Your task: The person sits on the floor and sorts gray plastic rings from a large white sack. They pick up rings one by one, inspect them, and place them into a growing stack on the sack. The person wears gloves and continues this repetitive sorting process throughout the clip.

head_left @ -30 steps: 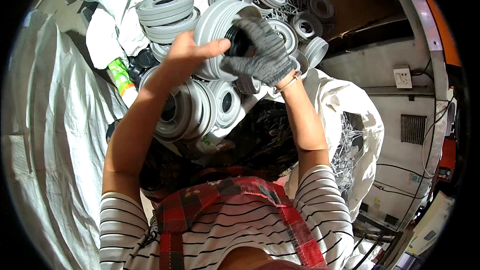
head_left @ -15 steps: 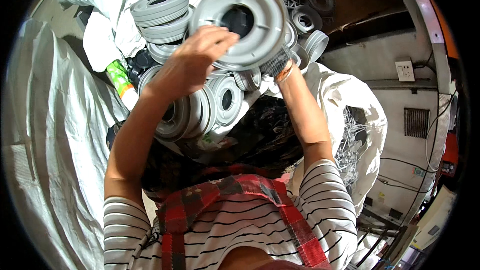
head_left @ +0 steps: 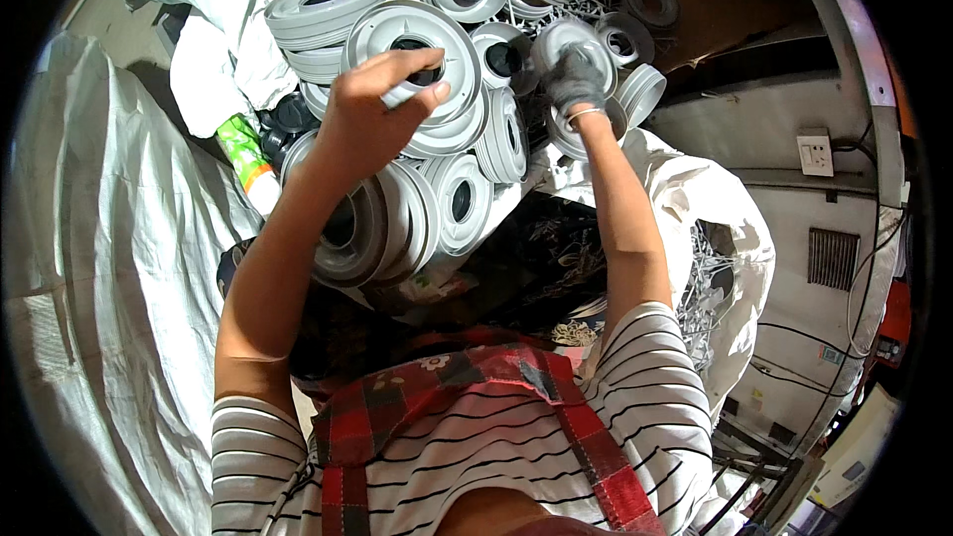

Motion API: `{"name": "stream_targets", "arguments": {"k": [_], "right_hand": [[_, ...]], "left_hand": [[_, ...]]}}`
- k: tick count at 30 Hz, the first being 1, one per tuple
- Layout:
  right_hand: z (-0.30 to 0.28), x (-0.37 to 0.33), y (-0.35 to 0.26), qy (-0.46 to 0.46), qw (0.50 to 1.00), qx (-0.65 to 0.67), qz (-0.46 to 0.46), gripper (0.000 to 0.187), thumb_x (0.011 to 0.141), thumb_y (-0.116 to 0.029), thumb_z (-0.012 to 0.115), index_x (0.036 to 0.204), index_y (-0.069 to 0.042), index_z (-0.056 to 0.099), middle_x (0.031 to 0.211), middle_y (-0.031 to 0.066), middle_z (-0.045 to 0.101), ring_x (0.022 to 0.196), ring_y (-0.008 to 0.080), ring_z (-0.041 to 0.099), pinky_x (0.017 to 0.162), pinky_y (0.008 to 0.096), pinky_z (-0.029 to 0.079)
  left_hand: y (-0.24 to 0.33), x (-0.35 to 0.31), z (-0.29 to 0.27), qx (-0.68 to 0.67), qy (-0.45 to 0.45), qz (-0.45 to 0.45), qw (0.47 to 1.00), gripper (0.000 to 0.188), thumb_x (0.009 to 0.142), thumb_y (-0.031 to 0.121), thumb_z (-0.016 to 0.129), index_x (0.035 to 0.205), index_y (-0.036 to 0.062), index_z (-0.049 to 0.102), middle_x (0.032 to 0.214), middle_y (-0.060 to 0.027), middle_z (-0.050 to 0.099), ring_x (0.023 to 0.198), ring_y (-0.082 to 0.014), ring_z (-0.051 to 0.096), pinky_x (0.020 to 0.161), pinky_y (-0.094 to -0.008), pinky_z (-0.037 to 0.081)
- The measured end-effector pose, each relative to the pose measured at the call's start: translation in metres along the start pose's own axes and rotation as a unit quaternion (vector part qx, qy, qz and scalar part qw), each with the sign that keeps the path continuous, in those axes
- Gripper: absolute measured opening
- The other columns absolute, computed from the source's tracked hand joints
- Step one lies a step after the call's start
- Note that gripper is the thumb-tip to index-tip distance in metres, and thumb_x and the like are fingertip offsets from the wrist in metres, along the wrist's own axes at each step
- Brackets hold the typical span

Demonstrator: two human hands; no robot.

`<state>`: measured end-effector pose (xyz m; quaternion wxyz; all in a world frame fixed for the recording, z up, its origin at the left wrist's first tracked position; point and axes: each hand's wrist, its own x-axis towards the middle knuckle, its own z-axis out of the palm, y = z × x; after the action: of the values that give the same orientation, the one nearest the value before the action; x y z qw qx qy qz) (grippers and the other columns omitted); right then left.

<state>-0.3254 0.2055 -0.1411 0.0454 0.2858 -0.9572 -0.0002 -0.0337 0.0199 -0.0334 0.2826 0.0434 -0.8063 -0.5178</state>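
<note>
My bare left hand [head_left: 362, 119] is over a round grey plastic ring [head_left: 459, 45] with a dark centre hole. Its thumb and fingers are apart above the hole; whether they touch the ring cannot be made out. That ring rests on a pile of similar parts. Farther right, my right hand [head_left: 576, 81], in a dark grey glove, grips another grey plastic ring [head_left: 571, 37], its fingertips partly lost against the part. Below my left hand, more grey rings [head_left: 463, 201] lie on edge in a row.
At the far left rises a stack of grey rings [head_left: 328, 12]. White woven sacking [head_left: 109, 268] hangs along the left side. An open white sack [head_left: 745, 238] holding thin grey pieces [head_left: 703, 283] stands right of my arm. A wall socket [head_left: 815, 154] is farther right.
The large ring, earlier raised in my hands, now lies on the pile. My right hand has left it and moved to another ring at the right. My left hand has shifted slightly left and down.
</note>
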Motion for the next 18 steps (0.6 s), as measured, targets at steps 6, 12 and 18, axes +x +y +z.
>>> {"name": "stream_targets", "arguments": {"k": [6, 12, 18], "right_hand": [[-0.134, -0.021, -0.020, 0.014, 0.587, 0.808, -0.035, 0.046, 0.093, -0.033, 0.045, 0.121, 0.003, 0.050, 0.116, 0.0194, 0.057, 0.101, 0.0275, 0.058, 0.089, 0.0404, 0.048], [-0.077, -0.020, -0.020, 0.023, 0.774, 0.616, -0.145, 0.035, 0.094, -0.023, 0.046, 0.122, -0.001, 0.051, 0.115, 0.0092, 0.060, 0.104, 0.0186, 0.057, 0.091, 0.0307, 0.046], [0.002, 0.067, 0.064, 0.108, 0.986, 0.058, -0.111, 0.013, 0.076, -0.012, 0.059, 0.088, -0.014, 0.065, 0.084, 0.0130, 0.065, 0.080, 0.0257, 0.063, 0.067, 0.0360, 0.048]], "left_hand": [[0.003, 0.014, 0.019, -0.297, 0.036, -0.128, 0.946, 0.053, 0.081, 0.026, 0.066, 0.123, -0.0040, 0.051, 0.114, -0.0136, 0.060, 0.104, -0.0198, 0.057, 0.092, -0.0308, 0.044], [0.025, 0.021, 0.016, -0.525, -0.044, -0.233, 0.818, 0.058, 0.085, 0.032, 0.054, 0.123, -0.0103, 0.043, 0.110, -0.0197, 0.058, 0.100, -0.0246, 0.059, 0.091, -0.0358, 0.047], [0.011, 0.021, 0.012, -0.435, 0.116, -0.183, 0.874, 0.052, 0.080, 0.026, 0.064, 0.117, -0.0051, 0.047, 0.100, -0.0136, 0.058, 0.092, -0.0224, 0.059, 0.085, -0.0356, 0.049]]}}
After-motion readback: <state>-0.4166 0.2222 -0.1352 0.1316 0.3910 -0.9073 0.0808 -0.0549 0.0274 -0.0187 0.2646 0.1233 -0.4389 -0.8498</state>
